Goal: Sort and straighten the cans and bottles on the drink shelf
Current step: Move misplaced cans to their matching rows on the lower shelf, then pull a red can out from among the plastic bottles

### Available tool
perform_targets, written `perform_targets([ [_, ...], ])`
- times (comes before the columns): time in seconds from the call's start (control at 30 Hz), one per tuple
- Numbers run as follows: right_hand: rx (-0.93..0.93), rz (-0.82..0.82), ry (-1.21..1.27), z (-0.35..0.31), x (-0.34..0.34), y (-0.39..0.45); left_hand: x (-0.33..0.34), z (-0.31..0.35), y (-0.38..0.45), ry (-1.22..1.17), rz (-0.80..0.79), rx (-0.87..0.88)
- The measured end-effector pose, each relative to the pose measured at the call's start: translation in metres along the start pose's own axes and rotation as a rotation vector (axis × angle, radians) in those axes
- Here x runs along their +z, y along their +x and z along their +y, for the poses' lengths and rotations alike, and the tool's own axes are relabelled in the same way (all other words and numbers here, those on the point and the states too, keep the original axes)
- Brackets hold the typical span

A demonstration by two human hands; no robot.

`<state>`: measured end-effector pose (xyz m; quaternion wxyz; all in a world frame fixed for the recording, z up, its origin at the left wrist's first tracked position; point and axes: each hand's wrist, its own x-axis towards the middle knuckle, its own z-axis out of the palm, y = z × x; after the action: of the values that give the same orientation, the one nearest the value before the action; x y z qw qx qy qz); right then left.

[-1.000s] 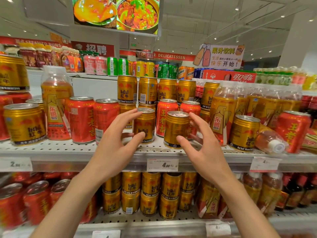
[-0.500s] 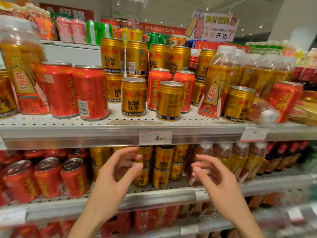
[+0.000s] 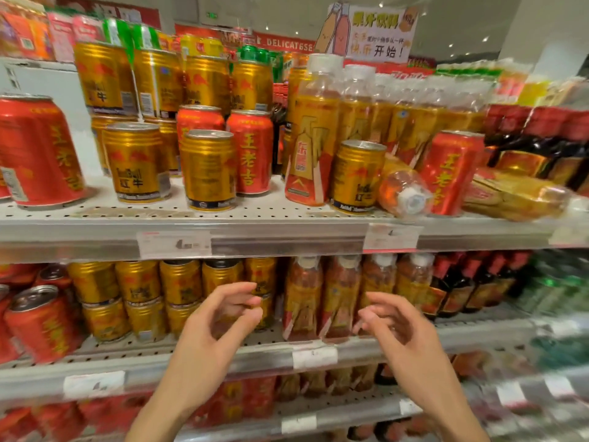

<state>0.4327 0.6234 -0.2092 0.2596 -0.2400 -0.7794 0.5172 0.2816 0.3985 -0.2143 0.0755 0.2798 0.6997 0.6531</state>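
left hand [image 3: 210, 327] loosely curled, empty | right hand [image 3: 404, 330] same | risk: lying bottle [image 3: 402, 189] may roll off shelf [image 3: 287, 237] if bumped

Two bare hands [image 3: 220, 327], three price tags [image 3: 173, 244].

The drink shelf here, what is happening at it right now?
A person is tidying a store drink shelf. Both hands are empty: the left hand and right hand hover, fingers curled, in front of the lower shelf. Above, gold cans and red cans stand mixed together, and a bottle lies on its side, not yet straightened.
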Motion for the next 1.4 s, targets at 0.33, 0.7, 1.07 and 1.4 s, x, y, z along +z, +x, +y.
perform_targets([
  [0.33, -0.177, -0.099, -0.076, 0.014, -0.100, 0.042, 0.109, 0.034, -0.001, 0.132, 0.082, 0.046],
  [0.7, -0.695, 0.062, -0.388, -0.046, -0.129, 0.068, 0.106, 0.095, 0.026, 0.372, 0.164, 0.346],
  [1.07, -1.170, 0.038, -1.185, -0.113, -0.122, 0.123, 0.095, 0.151, 0.112, 0.834, 0.100, 0.773],
  [1.4, -1.256, 0.042, -1.176, -0.110, -0.120, 0.136, 0.098, 0.145, 0.133, 0.791, 0.065, 0.727],
])
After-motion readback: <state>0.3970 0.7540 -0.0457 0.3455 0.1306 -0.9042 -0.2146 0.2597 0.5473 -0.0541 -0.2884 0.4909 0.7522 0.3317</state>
